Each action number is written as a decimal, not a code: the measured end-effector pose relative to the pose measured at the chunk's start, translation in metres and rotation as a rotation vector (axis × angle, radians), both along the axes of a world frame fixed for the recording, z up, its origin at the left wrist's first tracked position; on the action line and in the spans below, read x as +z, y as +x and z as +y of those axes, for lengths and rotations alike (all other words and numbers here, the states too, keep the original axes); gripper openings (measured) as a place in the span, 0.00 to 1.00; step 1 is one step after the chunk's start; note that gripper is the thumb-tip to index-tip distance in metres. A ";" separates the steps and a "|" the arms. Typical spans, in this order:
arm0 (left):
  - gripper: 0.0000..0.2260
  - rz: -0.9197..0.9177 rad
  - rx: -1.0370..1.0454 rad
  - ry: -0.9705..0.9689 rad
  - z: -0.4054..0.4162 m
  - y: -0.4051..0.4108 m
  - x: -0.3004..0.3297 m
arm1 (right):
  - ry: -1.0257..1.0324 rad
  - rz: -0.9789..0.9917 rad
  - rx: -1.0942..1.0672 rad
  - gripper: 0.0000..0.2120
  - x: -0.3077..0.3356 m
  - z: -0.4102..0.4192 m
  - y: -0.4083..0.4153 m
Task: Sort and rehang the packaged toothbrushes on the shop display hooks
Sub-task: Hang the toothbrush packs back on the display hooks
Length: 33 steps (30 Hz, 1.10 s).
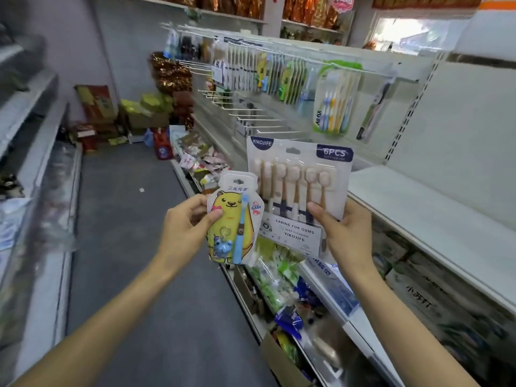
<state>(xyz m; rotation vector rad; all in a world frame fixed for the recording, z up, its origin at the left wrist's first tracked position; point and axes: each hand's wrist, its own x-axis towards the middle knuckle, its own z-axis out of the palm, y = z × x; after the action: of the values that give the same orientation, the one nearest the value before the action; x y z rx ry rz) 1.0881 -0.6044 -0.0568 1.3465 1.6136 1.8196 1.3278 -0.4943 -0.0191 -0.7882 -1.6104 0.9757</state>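
The left hand (190, 219) is closed in a pinch on the child's toothbrush pack (233, 219), thumb on the front face, fingers behind. The pack is a glossy, bear-shaped yellow card under clear film, holding one blue brush and a small blue charm. A slip is judged likely here, since only the left edge is held and the film is slick.

The right hand (344, 230) is curled round the lower right corner of the six-brush pack (300, 191), a flat, rigid clear blister over white card, with six pale brushes in a row. Both packs are held in front of the display, overlapping slightly and well below the empty hooks (259, 121).

The hooks are thin white wire prongs. Each pack's hang slot is small, so a missed threading or a torn slot is judged possible if a pack is pushed on at an angle. Mis-sorting is also a risk: the hung packs (332, 104) above are of several kinds.
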 end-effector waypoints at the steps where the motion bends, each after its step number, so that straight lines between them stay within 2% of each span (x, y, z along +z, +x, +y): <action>1: 0.02 0.014 0.014 -0.008 0.003 -0.009 -0.002 | -0.004 -0.006 0.018 0.07 -0.003 0.006 -0.010; 11: 0.02 -0.009 0.116 -0.088 0.056 -0.090 -0.025 | -0.044 -0.014 0.138 0.10 -0.029 0.087 -0.111; 16: 0.03 -0.039 0.154 -0.093 0.097 -0.135 -0.029 | -0.064 0.000 0.172 0.06 -0.042 0.148 -0.167; 21: 0.04 -0.064 0.199 -0.091 0.136 -0.182 -0.031 | -0.108 0.026 0.242 0.11 -0.040 0.200 -0.222; 29: 0.05 -0.123 0.243 -0.094 0.179 -0.248 -0.048 | -0.178 0.025 0.255 0.06 -0.055 0.266 -0.302; 33: 0.03 -0.150 0.242 -0.086 0.199 -0.291 -0.055 | -0.216 0.008 0.264 0.07 -0.064 0.289 -0.347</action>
<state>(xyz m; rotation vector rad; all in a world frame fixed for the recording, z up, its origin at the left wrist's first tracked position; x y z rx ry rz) 0.7974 -0.4050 -0.1115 0.9884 1.8144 1.9098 0.9805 -0.2049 -0.0833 -0.7255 -1.6477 1.3569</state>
